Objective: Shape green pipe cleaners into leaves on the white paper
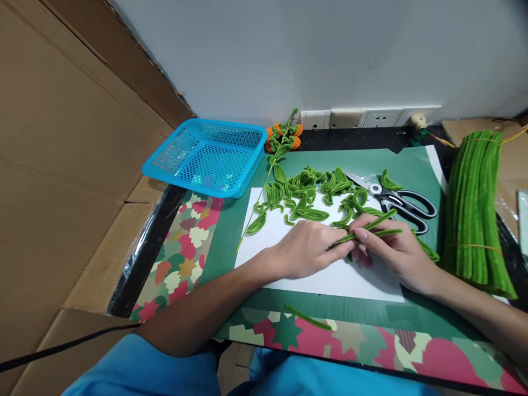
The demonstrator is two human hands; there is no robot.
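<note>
Both my hands meet over a white sheet of paper. My left hand is closed on a green pipe cleaner, whose two free ends stick out to the right. The fingers of my right hand pinch the same pipe cleaner near its middle; the part between the hands is hidden. Just beyond them lies a heap of bent green pipe-cleaner leaves. Scissors with black and grey handles rest beside the heap, behind my right hand. A loose green pipe-cleaner piece lies near the front edge.
A blue plastic basket stands at the back left. Next to it lies a leafy stem with orange balls. A thick bundle of green pipe cleaners is at the right. Sockets line the wall; cardboard rises left.
</note>
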